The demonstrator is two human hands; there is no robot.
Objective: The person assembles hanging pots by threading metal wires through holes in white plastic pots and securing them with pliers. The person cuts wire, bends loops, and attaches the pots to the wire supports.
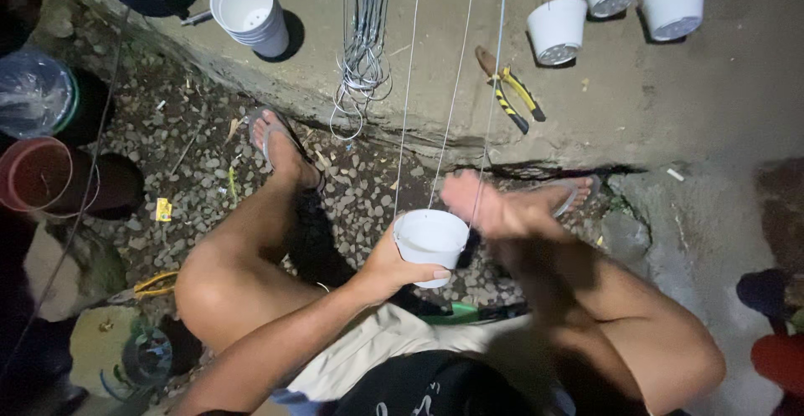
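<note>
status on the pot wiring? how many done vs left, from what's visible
Done: none visibly finished. In hand: the left hand cups a small white pot with three thin wires rising from its rim; the blurred right hand is at one wire. Left: three upturned pots, a stack of pots and a wire bundle sit unused on the concrete ledge, pliers alongside.

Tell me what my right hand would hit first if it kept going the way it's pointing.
The right hand points left, toward the hanging wires above the small white pot the left hand holds. It would probably meet the nearest wire first; blur leaves depth uncertain.
</note>
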